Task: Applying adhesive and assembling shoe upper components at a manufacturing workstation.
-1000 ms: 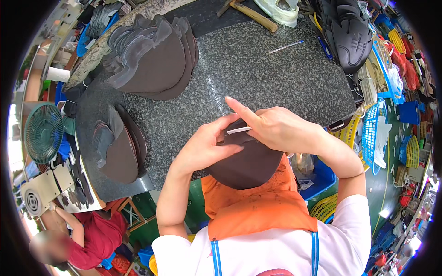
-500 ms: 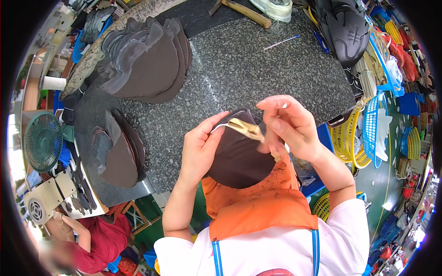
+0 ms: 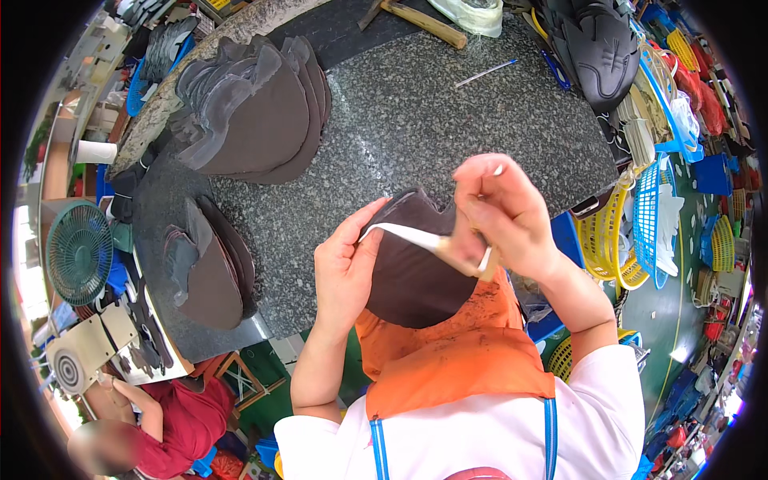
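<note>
With your left grip (image 3: pixel 346 264) clamped on the rounded dark-brown flat piece (image 3: pixel 420 284) and narrow white strip (image 3: pixel 410 234) at the frame's centre, hold the strip evenly taut, untwisted, with your right grip (image 3: pixel 506 220) closed on the blurred pale-tan roll (image 3: pixel 487 269).

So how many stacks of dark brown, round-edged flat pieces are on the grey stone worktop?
2: a larger stack at the back left, a smaller stack at the front left. A separate dark brown piece is in the left hand. Others could be hidden.
</note>
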Demonstrator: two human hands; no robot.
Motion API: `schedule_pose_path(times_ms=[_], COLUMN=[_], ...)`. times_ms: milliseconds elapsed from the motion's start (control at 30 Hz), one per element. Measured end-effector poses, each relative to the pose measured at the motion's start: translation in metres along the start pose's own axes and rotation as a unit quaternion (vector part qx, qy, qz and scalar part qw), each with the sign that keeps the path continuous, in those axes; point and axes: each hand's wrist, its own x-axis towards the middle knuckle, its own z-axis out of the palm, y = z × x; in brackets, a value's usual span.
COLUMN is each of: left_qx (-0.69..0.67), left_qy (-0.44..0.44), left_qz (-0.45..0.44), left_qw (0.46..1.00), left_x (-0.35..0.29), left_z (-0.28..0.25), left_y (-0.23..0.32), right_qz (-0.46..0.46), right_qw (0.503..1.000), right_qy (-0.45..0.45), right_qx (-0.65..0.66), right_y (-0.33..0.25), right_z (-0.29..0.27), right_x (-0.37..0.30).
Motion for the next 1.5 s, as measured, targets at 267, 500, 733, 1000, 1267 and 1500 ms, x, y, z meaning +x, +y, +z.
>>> schedule_pose_path(times_ms=[267, 500, 733, 1000, 1267, 1500], left_qx=[0.018, 0.121, 0.305, 0.510, 0.412, 0.539], left_qy=[0.001, -0.010, -0.012, 0.006, 0.021, 0.029], left_qz=[0.005, 0.057, 0.348, 0.389, 0.331, 0.245], left_qw=[1.000, 0.991, 0.886, 0.767, 0.848, 0.805], left_x=[-0.002, -0.008, -0.025, -0.010, -0.024, -0.033], left_z=[0.000, 0.008, 0.012, 0.026, 0.013, 0.012], left_y=[0.001, 0.008, 0.001, -0.029, -0.047, -0.030], right_qz=[-0.107, -0.120, -0.036, -0.088, -0.172, -0.152], right_qw=[0.729, 0.705, 0.795, 0.812, 0.739, 0.677], right_qy=[-0.046, 0.010, -0.111, -0.086, -0.192, -0.205], right_qx=[-0.675, -0.699, -0.595, -0.571, -0.622, -0.690], right_y=[-0.008, 0.014, -0.020, 0.036, 0.033, 0.026], right_z=[0.006, 0.004, -0.004, -0.010, 0.009, 0.014], right_x=[0.007, 0.015, 0.033, 0.049, -0.002, -0.004])
